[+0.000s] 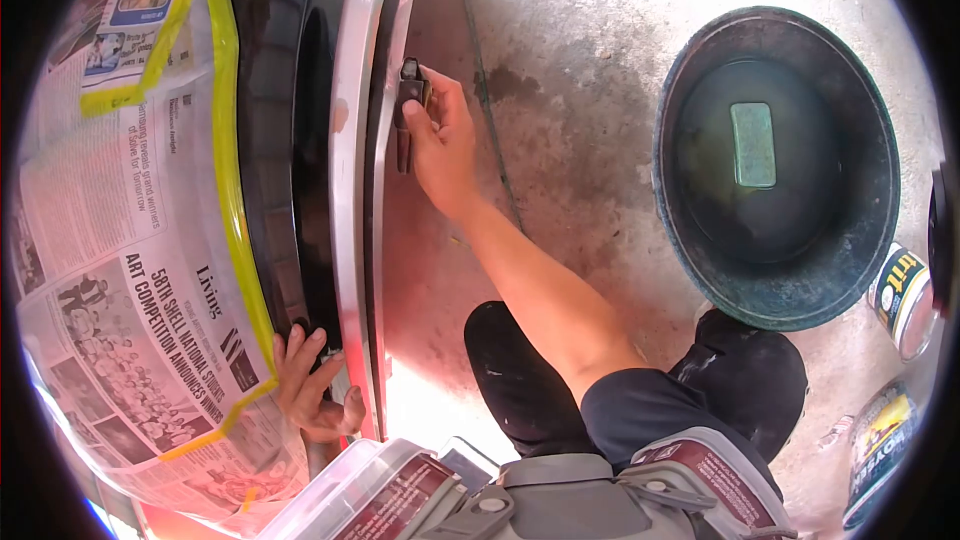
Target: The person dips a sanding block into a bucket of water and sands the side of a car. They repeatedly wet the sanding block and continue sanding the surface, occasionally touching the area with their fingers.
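My right hand (440, 140) grips a small dark block (408, 110) between thumb and fingers. The block rests against the narrow outer edge of a silver-grey car panel (347, 140); its exact kind is hard to make out. Lower down, my left hand (315, 385) lies with its fingers spread across the panel and the black trim (318, 240), near the masked area. Nothing shows in that hand. Newspaper (150, 270), edged with bright yellow tape (228, 140), covers the car surface on the left.
A black tub (690, 270) stands on the concrete floor (590, 140) at the right, with water and a greenish rectangular block (753, 145) inside. Beside it are a labelled can (905, 305) and a Boysen container (880, 455). A thin hose or cord (481, 80) crosses the floor. A respirator (570, 500) fills the bottom edge.
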Available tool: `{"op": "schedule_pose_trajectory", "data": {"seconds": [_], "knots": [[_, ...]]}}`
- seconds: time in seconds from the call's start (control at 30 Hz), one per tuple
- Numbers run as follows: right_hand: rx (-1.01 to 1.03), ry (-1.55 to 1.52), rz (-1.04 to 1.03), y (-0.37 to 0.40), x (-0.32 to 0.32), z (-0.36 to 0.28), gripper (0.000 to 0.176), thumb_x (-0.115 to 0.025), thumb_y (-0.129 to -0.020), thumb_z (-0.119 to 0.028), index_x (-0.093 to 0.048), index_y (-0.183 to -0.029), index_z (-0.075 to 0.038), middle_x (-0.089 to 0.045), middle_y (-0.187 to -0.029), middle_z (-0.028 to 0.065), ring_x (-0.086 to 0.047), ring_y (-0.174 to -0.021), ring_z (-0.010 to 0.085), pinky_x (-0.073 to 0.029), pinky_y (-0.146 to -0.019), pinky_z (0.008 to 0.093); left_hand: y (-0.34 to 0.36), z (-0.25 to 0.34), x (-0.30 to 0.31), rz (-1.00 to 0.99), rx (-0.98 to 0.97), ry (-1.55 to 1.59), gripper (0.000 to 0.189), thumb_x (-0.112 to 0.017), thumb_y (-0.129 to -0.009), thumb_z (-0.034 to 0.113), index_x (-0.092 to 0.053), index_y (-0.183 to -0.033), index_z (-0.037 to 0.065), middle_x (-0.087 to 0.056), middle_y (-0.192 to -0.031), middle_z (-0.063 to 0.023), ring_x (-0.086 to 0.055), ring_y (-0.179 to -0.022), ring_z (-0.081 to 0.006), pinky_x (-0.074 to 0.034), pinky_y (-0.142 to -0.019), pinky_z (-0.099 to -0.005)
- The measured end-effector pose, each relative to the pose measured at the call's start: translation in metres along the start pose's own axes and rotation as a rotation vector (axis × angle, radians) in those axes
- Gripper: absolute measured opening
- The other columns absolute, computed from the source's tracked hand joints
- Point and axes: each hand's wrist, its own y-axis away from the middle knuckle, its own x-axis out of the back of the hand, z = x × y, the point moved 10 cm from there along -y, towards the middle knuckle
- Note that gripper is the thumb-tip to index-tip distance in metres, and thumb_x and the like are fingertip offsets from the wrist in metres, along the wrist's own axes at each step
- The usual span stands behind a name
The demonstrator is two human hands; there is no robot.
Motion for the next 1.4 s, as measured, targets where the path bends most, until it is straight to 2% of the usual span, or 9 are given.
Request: {"op": "schedule_pose_trajectory", "data": {"seconds": [0.17, 0.4, 0.5, 0.6, 0.77, 0.97, 1.2, 1.33, 1.4], "knots": [[-0.008, 0.083, 0.016, -0.051, -0.003, -0.015, 0.032, -0.059, -0.098, -0.006, -0.058, -0.129, -0.002, -0.067, -0.11, 0.0079, -0.062, -0.099, 0.0145, -0.049, -0.092, 0.0303, 0.0, 0.002, 0.0, -0.003, 0.002, -0.008, 0.034, -0.068, -0.084, 0.033, -0.076, -0.102, 0.005, -0.069, -0.127, -0.0194, -0.056, -0.133, -0.0416, -0.029, -0.119, -0.0562], [-0.068, -0.007, 0.038, 0.003, -0.001, 0.002, 0.029, -0.06, -0.097, -0.006, -0.059, -0.125, -0.002, -0.068, -0.108, 0.0106, -0.063, -0.098, 0.0164, -0.05, -0.091, 0.0312, 0.0, 0.0, 0.0, -0.002, 0.008, 0.008, 0.033, -0.068, -0.084, 0.032, -0.076, -0.101, 0.005, -0.069, -0.127, -0.0194, -0.055, -0.134, -0.0408, -0.028, -0.119, -0.0559], [0.093, 0.167, 0.033, -0.033, -0.001, -0.02, 0.03, -0.062, -0.097, -0.006, -0.059, -0.126, -0.001, -0.068, -0.108, 0.01, -0.063, -0.099, 0.0163, -0.05, -0.091, 0.0314, 0.0, 0.0, -0.001, 0.002, 0.006, 0.003, 0.032, -0.068, -0.084, 0.032, -0.076, -0.101, 0.005, -0.069, -0.127, -0.0189, -0.055, -0.135, -0.0403, -0.028, -0.12, -0.0557], [0.03, 0.065, 0.002, -0.059, -0.003, -0.015, 0.031, -0.064, -0.096, -0.006, -0.06, -0.126, 0.0, -0.069, -0.108, 0.01, -0.064, -0.1, 0.0171, -0.05, -0.091, 0.0317, 0.001, 0.0, 0.0, 0.0, 0.015, -0.002, 0.032, -0.069, -0.083, 0.031, -0.076, -0.101, 0.006, -0.069, -0.127, -0.0183, -0.055, -0.135, -0.04, -0.028, -0.12, -0.0556], [0.007, 0.106, -0.009, 0.01, 0.001, -0.005, 0.037, -0.065, -0.095, -0.006, -0.059, -0.131, 0.0, -0.066, -0.12, 0.0128, -0.064, -0.112, 0.0218, -0.049, -0.097, 0.0332, 0.001, 0.0, 0.0, 0.01, 0.027, 0.011, 0.031, -0.069, -0.083, 0.031, -0.076, -0.1, 0.006, -0.069, -0.128, -0.0175, -0.055, -0.135, -0.0397, -0.028, -0.119, -0.0556], [0.162, 0.219, -0.004, -0.054, 0.001, -0.022, 0.033, -0.066, -0.092, -0.004, -0.062, -0.125, 0.0, -0.066, -0.116, 0.017, -0.065, -0.107, 0.0313, -0.05, -0.095, 0.037, 0.001, 0.0, 0.001, 0.02, 0.035, 0.014, 0.032, -0.07, -0.083, 0.032, -0.076, -0.1, 0.006, -0.069, -0.128, -0.0181, -0.055, -0.135, -0.0399, -0.028, -0.119, -0.0563], [0.202, 0.301, -0.038, 0.006, 0.004, -0.024, 0.035, -0.067, -0.091, -0.003, -0.061, -0.126, 0.0, -0.064, -0.122, 0.0191, -0.062, -0.115, 0.035, -0.051, -0.096, 0.0404, 0.001, -0.001, 0.001, 0.011, 0.035, 0.018, 0.032, -0.07, -0.083, 0.034, -0.076, -0.099, 0.007, -0.069, -0.129, -0.0183, -0.055, -0.135, -0.0401, -0.028, -0.119, -0.0567], [0.471, 0.464, -0.049, -0.038, -0.002, -0.045, 0.036, -0.069, -0.088, -0.002, -0.061, -0.123, 0.0, -0.063, -0.122, 0.0207, -0.06, -0.113, 0.0398, -0.048, -0.098, 0.0447, 0.0, -0.001, 0.0, 0.017, 0.037, 0.017, 0.031, -0.07, -0.084, 0.034, -0.076, -0.098, 0.007, -0.069, -0.128, -0.0186, -0.056, -0.134, -0.0402, -0.029, -0.119, -0.0568], [0.489, 0.49, -0.053, -0.054, -0.003, -0.049, 0.036, -0.069, -0.086, -0.002, -0.061, -0.122, 0.0, -0.063, -0.122, 0.0208, -0.059, -0.109, 0.0412, -0.047, -0.097, 0.0459, 0.002, 0.0, 0.0, 0.023, 0.04, 0.021, 0.031, -0.07, -0.084, 0.034, -0.076, -0.098, 0.007, -0.069, -0.128, -0.0187, -0.056, -0.134, -0.0402, -0.029, -0.119, -0.0568]]}}
